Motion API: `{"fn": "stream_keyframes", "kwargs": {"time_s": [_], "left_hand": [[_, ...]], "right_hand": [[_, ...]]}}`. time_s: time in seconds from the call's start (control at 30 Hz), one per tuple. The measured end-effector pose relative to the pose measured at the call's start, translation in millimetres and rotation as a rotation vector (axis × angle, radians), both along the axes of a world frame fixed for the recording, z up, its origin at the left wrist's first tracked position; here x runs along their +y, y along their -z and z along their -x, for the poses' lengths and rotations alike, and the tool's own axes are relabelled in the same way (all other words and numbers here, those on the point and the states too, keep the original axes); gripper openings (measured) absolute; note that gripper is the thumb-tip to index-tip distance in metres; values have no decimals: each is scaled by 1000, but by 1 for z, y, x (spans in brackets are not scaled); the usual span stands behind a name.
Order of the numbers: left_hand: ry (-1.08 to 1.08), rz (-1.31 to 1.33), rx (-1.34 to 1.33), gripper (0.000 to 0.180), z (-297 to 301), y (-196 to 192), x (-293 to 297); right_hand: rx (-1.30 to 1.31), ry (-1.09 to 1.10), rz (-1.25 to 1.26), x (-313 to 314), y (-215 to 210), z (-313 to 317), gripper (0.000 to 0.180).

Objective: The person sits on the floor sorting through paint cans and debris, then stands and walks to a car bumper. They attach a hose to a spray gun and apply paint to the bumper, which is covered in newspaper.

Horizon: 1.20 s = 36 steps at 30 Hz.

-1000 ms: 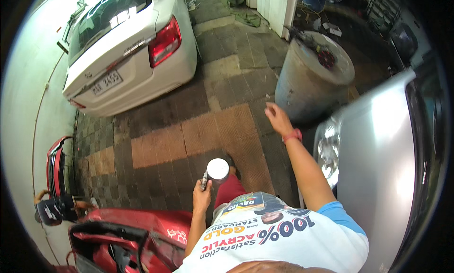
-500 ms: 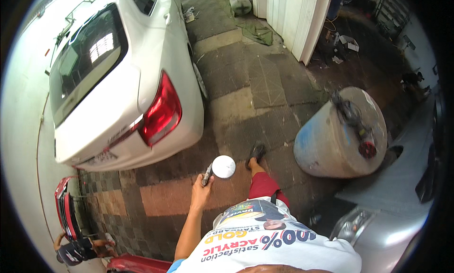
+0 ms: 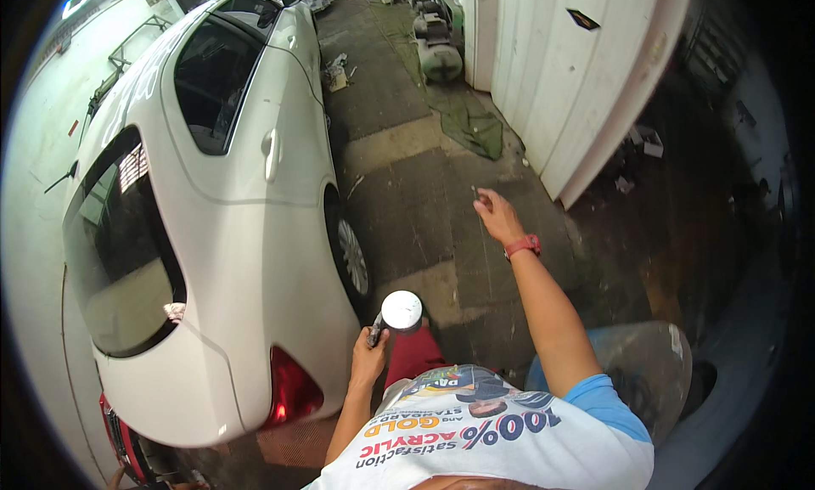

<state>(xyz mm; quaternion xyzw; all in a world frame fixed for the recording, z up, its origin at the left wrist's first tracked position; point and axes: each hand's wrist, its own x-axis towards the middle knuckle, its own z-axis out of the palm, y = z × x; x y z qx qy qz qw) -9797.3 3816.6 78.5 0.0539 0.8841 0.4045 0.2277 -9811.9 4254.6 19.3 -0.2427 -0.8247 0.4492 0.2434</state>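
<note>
i'd hold the white-topped cup (image 3: 401, 309) level, lower centre, left hand (image 3: 367, 357) gripping its dark handle (image 3: 374, 329); right hand (image 3: 501, 219), right of centre: grip unclear.

The view was taken from head height, steeply downward and forward; the shirt (image 3: 484, 430) was framed nearest, the left hand (image 3: 368, 360) and right hand (image 3: 501, 218) beyond it, the floor (image 3: 399, 184) farther ahead.
</note>
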Motion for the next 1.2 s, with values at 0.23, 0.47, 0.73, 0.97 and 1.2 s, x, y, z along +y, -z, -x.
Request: {"fn": "stream_keyframes", "kwargs": {"time_s": [0.23,0.47,0.73,0.97,1.2], "left_hand": [[12,-40,3,40,255,42,145],[99,53,0,40,517,-10,304],[62,131,16,40,772,12,468],[-26,73,14,37,954,-4,599],[-109,129,-43,38,1169,20,702]], "right_hand": [[-195,-40,19,113,83,189,43],[-1408,-102,483,120,234,63,60],[-1537,41,709,253,261,234,63],[-998,139,235,568,279,662,66],[1,-42,-25,752,-10,1204,43]]}}
